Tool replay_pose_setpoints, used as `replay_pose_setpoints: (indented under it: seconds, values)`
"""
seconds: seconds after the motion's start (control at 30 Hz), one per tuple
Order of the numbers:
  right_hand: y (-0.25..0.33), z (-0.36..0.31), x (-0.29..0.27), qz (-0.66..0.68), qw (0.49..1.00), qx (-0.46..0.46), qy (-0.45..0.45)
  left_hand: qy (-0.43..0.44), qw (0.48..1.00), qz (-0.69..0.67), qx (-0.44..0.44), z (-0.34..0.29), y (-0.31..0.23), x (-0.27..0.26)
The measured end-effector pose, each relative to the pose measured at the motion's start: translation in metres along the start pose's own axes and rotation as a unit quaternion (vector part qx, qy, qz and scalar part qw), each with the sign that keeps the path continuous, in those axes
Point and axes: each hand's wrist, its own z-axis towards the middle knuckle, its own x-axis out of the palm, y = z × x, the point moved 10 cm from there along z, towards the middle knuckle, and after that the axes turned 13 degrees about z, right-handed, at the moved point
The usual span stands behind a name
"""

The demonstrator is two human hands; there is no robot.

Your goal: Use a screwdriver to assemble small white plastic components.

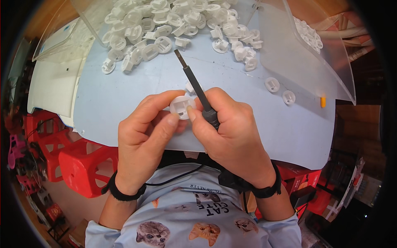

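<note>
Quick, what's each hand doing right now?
Left hand: closed on the round white plastic part.
Right hand: closed on the dark tool, thumb touching the same part.

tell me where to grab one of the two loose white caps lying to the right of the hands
Probably by the round rim of the nearer cap, coming straight down from above. It lies flat on the table, apart from the second cap, with its raised middle facing up, so the fingers can pinch opposite edges of the disc.

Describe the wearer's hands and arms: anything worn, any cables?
Both hands are bare, no gloves. The left hand and right hand each have a black band at the wrist. Light blue sleeves sit pushed up near the elbows. A thin black cable runs across the chest between the wrists.
</note>
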Motion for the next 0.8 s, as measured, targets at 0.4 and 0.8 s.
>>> replay_pose_setpoints:
  seconds: [0.4, 0.8]
  values:
    - [0.011, -0.009, 0.000, -0.026, 0.997, -0.074, 0.003, 0.023, 0.996, 0.083, -0.001, -0.004, -0.007, 0.011]
    - [0.019, -0.016, 0.004, -0.080, 0.988, -0.131, -0.001, -0.006, 0.996, 0.092, 0.009, -0.005, -0.010, 0.010]
